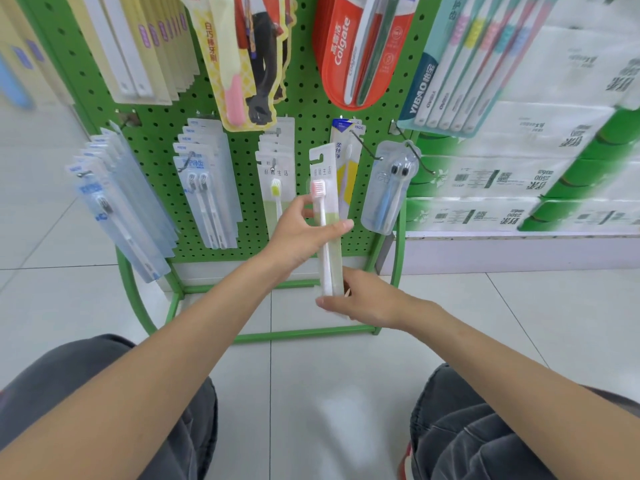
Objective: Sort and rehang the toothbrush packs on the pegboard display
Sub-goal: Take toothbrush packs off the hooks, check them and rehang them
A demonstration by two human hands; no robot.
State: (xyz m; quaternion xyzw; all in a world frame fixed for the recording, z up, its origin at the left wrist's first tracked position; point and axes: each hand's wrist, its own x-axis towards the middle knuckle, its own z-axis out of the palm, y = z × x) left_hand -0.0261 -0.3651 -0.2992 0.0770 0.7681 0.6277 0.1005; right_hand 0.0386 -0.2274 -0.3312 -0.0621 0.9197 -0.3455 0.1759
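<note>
A slim white pack with a pink-headed toothbrush [325, 188] stands upright in front of the green pegboard [156, 140]. My left hand [304, 233] grips its middle with thumb and fingers curled round it. My right hand [360, 299] pinches its bottom end. The pack's hook slot at the top is free of any peg. Just behind and left hangs a row of matching packs with a yellow-green brush [276, 174]. To the right hang a yellow-and-blue pack [346, 157] and a clear pack with a blue brush [388, 192].
Blue twin-brush packs [207, 188] and a further blue row [117, 202] hang on the left. Red Colgate packs [360, 53] and a multi-brush pack [460, 64] hang above. Stacked tissue packs [519, 188] fill the right. The green stand frame [304, 332] rests on white floor tiles; my knees are below.
</note>
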